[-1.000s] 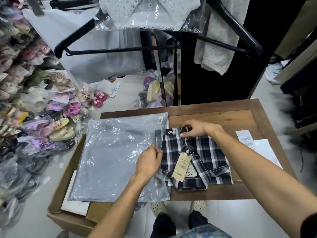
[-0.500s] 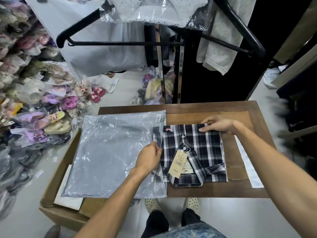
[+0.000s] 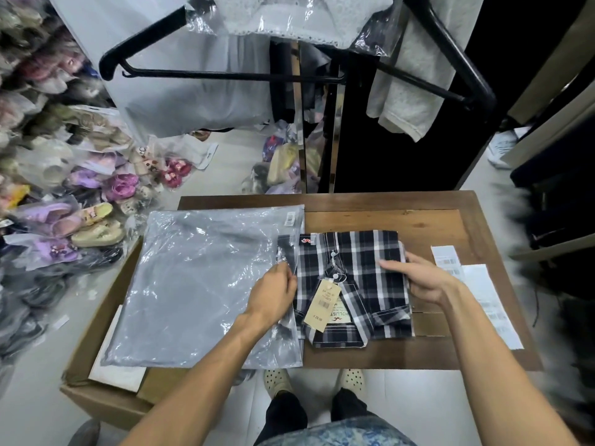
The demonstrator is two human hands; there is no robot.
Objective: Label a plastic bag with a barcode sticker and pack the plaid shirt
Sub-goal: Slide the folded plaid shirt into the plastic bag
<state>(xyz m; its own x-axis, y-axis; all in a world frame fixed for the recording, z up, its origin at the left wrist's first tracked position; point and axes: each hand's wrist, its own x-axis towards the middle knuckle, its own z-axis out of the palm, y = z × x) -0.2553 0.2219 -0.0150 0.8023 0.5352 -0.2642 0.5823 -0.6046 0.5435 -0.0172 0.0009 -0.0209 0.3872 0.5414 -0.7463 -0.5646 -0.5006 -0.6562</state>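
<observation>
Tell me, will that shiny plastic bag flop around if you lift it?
Probably floppy: the plastic bag lies flat and wrinkled, its open edge bending where the left hand pinches it. Likely light, since it looks thin. Its glossy surface suggests it may be slippery.

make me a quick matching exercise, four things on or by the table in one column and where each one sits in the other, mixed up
Things:
1. plastic bag
2. plaid shirt
3. price tag
4. sticker sheets

Places:
A. lying on the shirt's front
B. right edge of the table
C. left side of the table, overhanging a cardboard box
D. middle of the table, between the left hand and right hand

Pairs: 1-C, 2-D, 3-A, 4-B
</observation>
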